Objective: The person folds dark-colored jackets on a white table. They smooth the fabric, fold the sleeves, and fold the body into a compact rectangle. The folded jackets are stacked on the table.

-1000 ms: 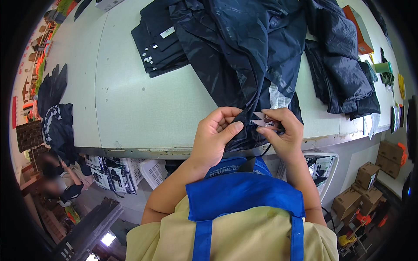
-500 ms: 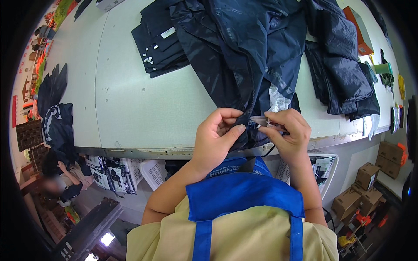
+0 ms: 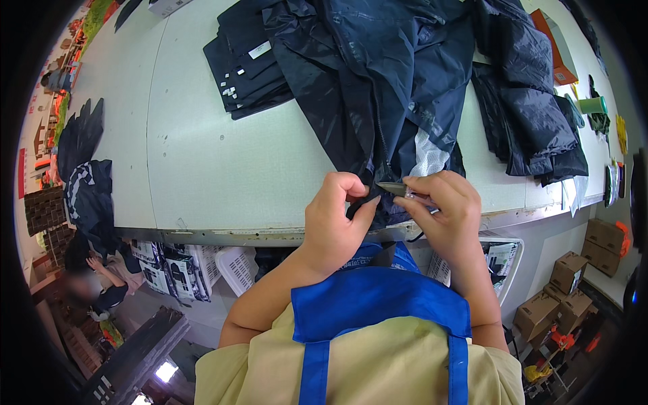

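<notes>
Garment (image 3: 405, 74), dark navy, lies across the middle of the pale table (image 3: 216, 169), running from the far side down to the near edge, where its end is bunched between two hands. Left hand (image 3: 339, 217) pinches a fold of the cloth between thumb and fingers. Right hand (image 3: 445, 202) grips small snips (image 3: 391, 188) between thumb and fingers, the pointed tip aimed left at the bunched cloth, close to the left fingertips; whether the blades touch the fabric, I cannot tell. White mesh (image 3: 430, 155) shows on the garment just beyond the right hand.

Left of the garment, toward the far side, sits a folded dark stack (image 3: 250, 77) with small white labels. On the right lies a puffy dark bundle (image 3: 533, 94), with an orange box (image 3: 557, 50) beside it and a green cylinder (image 3: 593, 105) farther right. Below the table's near edge are white baskets, left (image 3: 236, 270) and right (image 3: 513, 270); cartons (image 3: 569, 271) stand at the near right. Another person (image 3: 111, 287) is at the near left.
</notes>
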The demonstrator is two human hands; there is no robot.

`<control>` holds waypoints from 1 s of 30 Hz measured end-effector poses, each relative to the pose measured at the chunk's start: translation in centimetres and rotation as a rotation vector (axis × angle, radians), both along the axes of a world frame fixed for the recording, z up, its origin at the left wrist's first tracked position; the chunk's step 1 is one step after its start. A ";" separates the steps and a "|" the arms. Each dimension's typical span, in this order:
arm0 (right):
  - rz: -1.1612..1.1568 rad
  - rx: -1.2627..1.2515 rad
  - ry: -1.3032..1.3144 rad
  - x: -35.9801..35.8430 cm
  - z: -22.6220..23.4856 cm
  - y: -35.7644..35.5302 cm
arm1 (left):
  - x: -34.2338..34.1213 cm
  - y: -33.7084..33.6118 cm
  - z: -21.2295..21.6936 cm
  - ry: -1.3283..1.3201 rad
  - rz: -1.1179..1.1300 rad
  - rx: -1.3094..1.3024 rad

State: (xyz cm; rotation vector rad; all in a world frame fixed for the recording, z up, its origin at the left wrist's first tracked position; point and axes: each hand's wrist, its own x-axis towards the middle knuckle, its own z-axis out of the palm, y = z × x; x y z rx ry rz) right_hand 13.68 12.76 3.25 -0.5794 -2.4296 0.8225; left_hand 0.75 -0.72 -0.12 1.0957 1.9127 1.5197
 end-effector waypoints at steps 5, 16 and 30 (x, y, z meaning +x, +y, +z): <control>-0.242 -0.639 0.055 -0.1 -1.9 0.6 | 0.8 0.2 0.2 -0.127 -0.134 -0.118; 0.011 -0.216 -0.764 3.9 -9.6 2.5 | -10.6 5.6 -10.7 0.281 0.173 -0.088; -0.204 -1.171 0.405 -6.3 -3.6 2.7 | -8.3 3.9 -3.9 0.754 -0.336 0.149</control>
